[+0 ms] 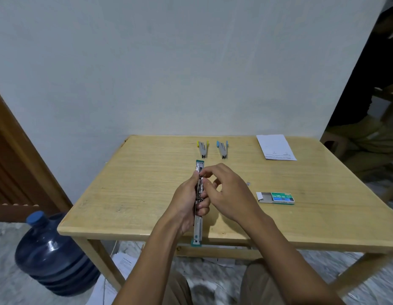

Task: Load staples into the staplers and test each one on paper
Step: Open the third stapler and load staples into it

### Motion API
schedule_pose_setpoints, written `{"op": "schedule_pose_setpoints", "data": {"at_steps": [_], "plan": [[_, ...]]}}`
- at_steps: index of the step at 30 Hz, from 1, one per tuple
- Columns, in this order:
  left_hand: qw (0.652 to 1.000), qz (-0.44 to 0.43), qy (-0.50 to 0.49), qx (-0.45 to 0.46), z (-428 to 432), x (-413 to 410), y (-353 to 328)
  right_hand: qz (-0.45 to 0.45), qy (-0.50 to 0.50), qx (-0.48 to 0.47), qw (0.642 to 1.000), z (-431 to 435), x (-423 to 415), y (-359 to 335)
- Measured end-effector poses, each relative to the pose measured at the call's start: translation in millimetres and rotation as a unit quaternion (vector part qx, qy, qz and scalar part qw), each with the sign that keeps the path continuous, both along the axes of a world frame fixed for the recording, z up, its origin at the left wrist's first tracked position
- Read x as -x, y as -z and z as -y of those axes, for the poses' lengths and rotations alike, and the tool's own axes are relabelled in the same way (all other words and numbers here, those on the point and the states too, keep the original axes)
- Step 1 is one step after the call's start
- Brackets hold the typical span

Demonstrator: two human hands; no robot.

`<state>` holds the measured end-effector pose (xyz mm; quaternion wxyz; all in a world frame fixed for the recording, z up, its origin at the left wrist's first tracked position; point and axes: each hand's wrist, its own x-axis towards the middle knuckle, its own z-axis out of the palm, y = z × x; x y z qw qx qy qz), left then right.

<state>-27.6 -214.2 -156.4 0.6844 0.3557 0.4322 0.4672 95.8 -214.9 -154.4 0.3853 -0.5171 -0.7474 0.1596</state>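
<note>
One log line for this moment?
phase: loading | left hand: grips opened teal-ended metal stapler | right hand: pinches at its magazine

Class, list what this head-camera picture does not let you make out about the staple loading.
- Head view: whether staples lie inside the opened green-ended metal stapler; left hand and right hand cover it.
- Head view: contents of the open green cardboard staple box; too small.
- Head view: print on the white paper sheets; too small.

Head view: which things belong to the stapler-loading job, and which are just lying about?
Job: green stapler, gripped by left hand, pinched by right hand; yellow stapler; blue stapler; staple box; paper sheets.
Lying about: water jug; papers on the floor.
</note>
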Motion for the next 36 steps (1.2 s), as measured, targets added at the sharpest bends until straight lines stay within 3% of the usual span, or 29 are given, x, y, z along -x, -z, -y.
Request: {"op": "schedule_pose_setpoints", "data": {"at_steps": [11,18,27,36], "plan": [[0.999,0.0,0.008,0.039,2,-6,3,0.008,0.027,-0.001,1.0,3,0,7],[0.999,0.004,-0.001,0.054,-3,2,6,-0.004,-0.016,-0.021,1.0,7,-3,6],[1.0,-0.016,0.014,0.018,-5,4,3,-0.135,-0.039,0.026,0.99,6,-7,3],[0.998,0.014,-0.051,0.037,-10,7,5,-0.112,-0.084,0.009,0.99,10,-6,23]]}}
